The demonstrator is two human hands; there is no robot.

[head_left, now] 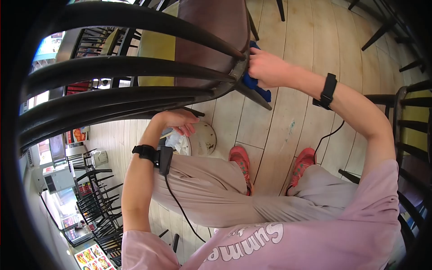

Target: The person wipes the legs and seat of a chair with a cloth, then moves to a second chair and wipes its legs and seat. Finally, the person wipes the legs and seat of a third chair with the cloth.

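A dark wooden chair (pixel 234 74) with a slatted back and a brown padded seat (pixel 211 40) fills the upper left of the head view. My right hand (pixel 267 69) is closed on a blue cloth (pixel 249 82), pressed against the chair's side beside a leg. Parts of the cloth hang below and above my fingers. My left hand (pixel 179 120) is under the chair's back slats, its fingers loosely stretched and apart, with nothing visible in them. Just beyond those fingers stands a whitish round bin (pixel 204 138) with crumpled white waste inside.
My feet, in red shoes (pixel 240 166), stand on light plank flooring (pixel 281 130). Another slatted chair (pixel 407 108) is close by my right arm. Several dark chairs (pixel 96 211) stand at the left. Black cables (pixel 177 198) hang from both wrist straps.
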